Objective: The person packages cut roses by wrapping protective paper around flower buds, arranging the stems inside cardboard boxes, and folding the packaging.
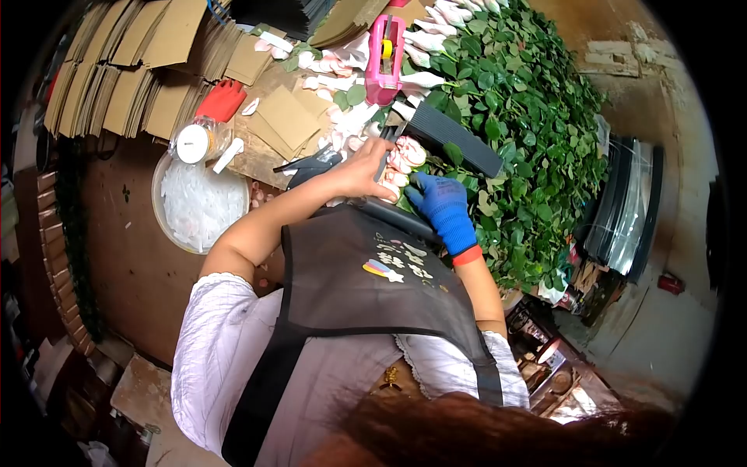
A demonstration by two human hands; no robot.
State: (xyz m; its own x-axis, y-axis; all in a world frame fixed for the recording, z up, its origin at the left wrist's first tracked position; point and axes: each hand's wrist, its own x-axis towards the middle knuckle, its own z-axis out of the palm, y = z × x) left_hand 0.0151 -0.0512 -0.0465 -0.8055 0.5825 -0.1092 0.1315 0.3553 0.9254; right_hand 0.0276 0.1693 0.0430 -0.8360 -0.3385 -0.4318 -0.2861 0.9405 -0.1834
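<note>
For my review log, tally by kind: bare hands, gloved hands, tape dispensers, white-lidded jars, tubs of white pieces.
Bare hands: 1, left hand
Gloved hands: 1, right hand
Tape dispensers: 1, pink dispenser
White-lidded jars: 1, clear jar
Tubs of white pieces: 1, round tub
Total: 5

The roses (408, 154) are pink-and-white, the glove (445, 207) blue.

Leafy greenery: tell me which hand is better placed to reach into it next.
The right, I'd judge: the blue-gloved right hand is beside the leafy greenery, while the bare left hand is farther off, across the pink-and-white blooms.
</note>
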